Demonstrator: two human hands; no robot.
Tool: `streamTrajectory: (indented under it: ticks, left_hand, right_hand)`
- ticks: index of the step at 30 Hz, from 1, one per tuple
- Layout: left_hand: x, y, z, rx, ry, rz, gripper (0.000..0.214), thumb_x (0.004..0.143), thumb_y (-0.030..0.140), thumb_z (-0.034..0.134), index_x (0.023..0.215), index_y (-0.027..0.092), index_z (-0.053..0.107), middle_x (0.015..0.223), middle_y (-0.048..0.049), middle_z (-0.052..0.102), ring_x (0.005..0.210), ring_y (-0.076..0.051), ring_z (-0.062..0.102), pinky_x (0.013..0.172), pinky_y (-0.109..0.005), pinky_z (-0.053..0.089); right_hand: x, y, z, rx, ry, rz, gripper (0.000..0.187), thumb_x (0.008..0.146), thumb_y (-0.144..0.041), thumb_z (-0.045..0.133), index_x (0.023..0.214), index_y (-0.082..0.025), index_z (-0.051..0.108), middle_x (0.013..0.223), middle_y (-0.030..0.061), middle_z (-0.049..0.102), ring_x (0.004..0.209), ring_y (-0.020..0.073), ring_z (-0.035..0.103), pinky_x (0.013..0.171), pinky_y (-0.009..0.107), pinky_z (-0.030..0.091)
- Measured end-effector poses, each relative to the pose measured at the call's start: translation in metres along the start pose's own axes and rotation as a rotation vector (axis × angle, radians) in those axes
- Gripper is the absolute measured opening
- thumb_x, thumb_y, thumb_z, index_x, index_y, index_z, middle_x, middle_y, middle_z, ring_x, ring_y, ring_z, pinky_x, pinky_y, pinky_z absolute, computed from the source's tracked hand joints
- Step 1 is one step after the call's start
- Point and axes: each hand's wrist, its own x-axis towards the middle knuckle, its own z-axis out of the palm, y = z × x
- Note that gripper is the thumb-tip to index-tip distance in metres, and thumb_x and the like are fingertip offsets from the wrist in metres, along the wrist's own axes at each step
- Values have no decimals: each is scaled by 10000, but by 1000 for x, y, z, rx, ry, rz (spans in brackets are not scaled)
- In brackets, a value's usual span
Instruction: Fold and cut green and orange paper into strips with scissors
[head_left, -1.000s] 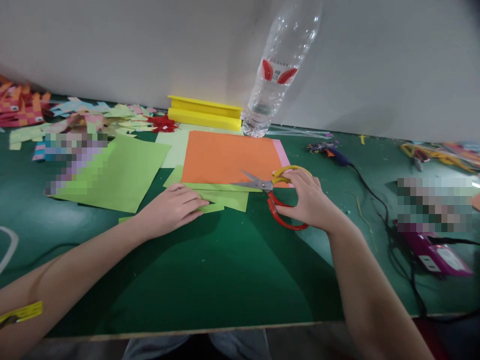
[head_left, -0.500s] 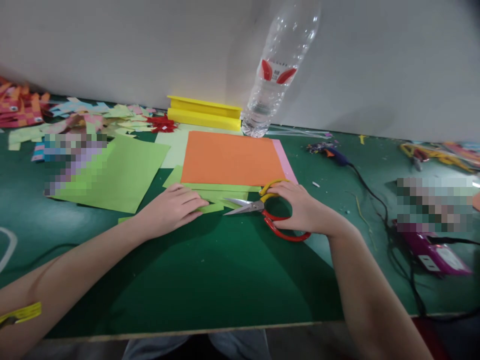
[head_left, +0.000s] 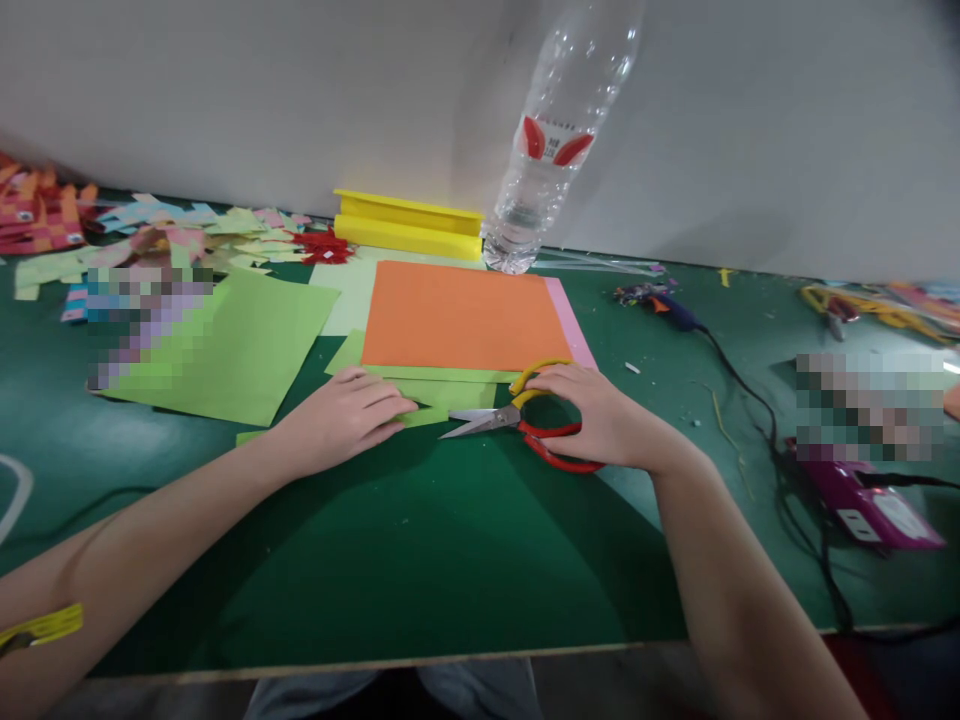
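My right hand (head_left: pixel 596 418) is closed round the yellow and red handles of a pair of scissors (head_left: pixel 502 417). Its blades point left, nearly closed, just above the green table (head_left: pixel 420 540). My left hand (head_left: pixel 341 415) lies flat, fingers together, pressing on a small folded piece of light green paper (head_left: pixel 442 395). The blade tips sit a little to the right of my left fingertips. Behind both hands lies an orange sheet (head_left: pixel 465 315) on top of a pink sheet (head_left: pixel 574 330) and other light green paper.
A clear plastic bottle (head_left: pixel 551 140) stands against the wall beside a yellow folded strip (head_left: pixel 409 225). A large light green sheet (head_left: pixel 240 345) and coloured paper scraps (head_left: pixel 150 235) lie at left. A glue gun (head_left: pixel 664 305) with a black cord (head_left: pixel 757 420) and a purple device (head_left: pixel 870 505) lie at right.
My right hand has carried the scissors off the orange sheet, down and to the left, turning the blades toward my left hand. My left hand has stayed on the green paper.
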Motion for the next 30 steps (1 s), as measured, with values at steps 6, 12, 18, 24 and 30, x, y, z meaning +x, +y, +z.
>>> streamTrajectory:
  ticks: [6,12,18,24,30]
  left_hand:
    - [-1,-1,1,-34,2,-4,319,1012,327,336,1098,200,616,1013,-50,680,945,-200,595,854,-356,401]
    - [-2,0,2,-26,-34,-7,328,1012,326,331,1114,183,608,1029,-57,674,957,-200,594,855,-356,413]
    - [-2,0,2,-40,-21,-40,350,1011,340,333,1256,191,534,1098,-69,651,1011,-207,584,901,-364,414]
    - [1,2,1,-17,-21,-4,349,1021,333,300,1190,192,572,1066,-72,634,991,-204,568,862,-347,420]
    - [2,4,1,-42,-19,-1,357,1023,367,302,1256,203,516,1143,-70,615,1053,-203,543,890,-340,391]
  right_hand:
    - [-1,1,-1,15,14,-7,459,701,-319,649,1156,-288,602,1214,34,620,1165,280,540,996,491,424]
    - [-2,-1,-5,-19,-3,21,444,708,-289,646,1150,-273,605,1221,42,617,1170,280,538,1002,483,429]
    - [-3,1,-5,-2,-14,10,442,715,-298,643,1155,-280,603,1221,44,617,1176,278,538,1005,480,428]
    - [-3,3,-3,-8,-2,18,452,712,-306,647,1162,-294,606,1220,35,620,1175,286,538,996,491,433]
    - [-2,0,-3,-7,-7,15,470,709,-286,646,1176,-283,595,1220,42,616,1176,281,533,1006,493,422]
